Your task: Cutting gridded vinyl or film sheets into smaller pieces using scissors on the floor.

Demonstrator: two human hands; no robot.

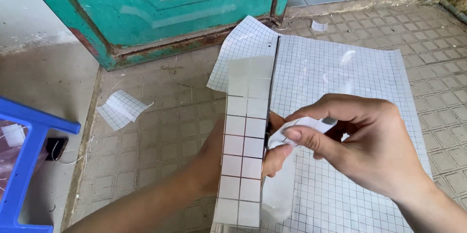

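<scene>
Gridded strip stood near-vertical, long axis running away from person. Left hand behind it, pinching strip edge. Right hand just right, fingers clamped on white peeled backing. Big grid sheet on floor beneath.

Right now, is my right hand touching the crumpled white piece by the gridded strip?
Touching. The head view shows the right hand pinching the crumpled white piece between thumb and fingers, beside the gridded strip.
</scene>
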